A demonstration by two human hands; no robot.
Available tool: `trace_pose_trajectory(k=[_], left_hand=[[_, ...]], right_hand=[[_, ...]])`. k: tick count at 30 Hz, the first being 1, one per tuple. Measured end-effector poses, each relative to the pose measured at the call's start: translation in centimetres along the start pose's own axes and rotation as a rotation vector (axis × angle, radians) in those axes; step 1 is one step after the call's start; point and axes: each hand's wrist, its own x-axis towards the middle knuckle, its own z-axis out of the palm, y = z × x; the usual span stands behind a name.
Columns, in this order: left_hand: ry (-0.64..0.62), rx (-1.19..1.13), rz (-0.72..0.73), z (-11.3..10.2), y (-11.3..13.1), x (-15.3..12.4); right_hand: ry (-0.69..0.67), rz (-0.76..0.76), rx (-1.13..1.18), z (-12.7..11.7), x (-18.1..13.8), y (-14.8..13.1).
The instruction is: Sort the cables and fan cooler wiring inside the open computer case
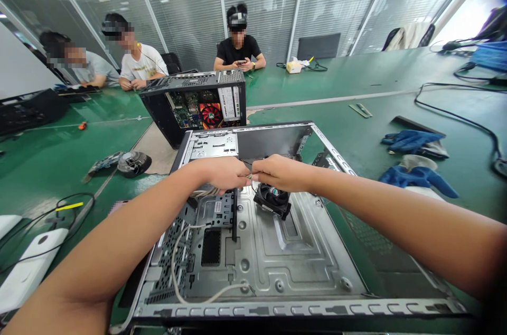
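Note:
An open computer case (pixel 273 266) lies on its side in front of me, showing its bare metal floor. Over its middle my left hand (pixel 225 172) and my right hand (pixel 273 172) meet, both closed, with a bundle of thin wires (pixel 250 177) pinched between them. More pale wires (pixel 208 191) run under my left hand. Just below my right hand is a black cooling fan (pixel 274 201), tilted; whether it hangs or rests on the case floor I cannot tell. A grey cable (pixel 174 266) curves along the near left side of the case.
Behind stands another computer tower (pixel 158 113) with exposed boards and a red fan. Blue gloves (pixel 415 142) and a memory stick (pixel 361 110) lie right on the green table (pixel 301 89). A power strip (pixel 34 266) and cables are left. Three people sit across the table.

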Motion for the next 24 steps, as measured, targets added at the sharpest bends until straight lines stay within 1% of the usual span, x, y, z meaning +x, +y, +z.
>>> trace_pose_trajectory(k=[12,18,24], left_hand=[[-0.014,-0.02,0.009,0.02,-0.22,0.05],[-0.025,-0.057,-0.007,0.05,-0.35,0.1],[-0.037,-0.066,0.011,0.14,-0.38,0.22]], right_hand=[[-0.001,-0.001,-0.014,0.05,-0.04,0.02],[-0.024,0.04,0.062,-0.08,0.09,-0.03],[-0.053,0.058,0.127,0.06,0.28,0.35]])
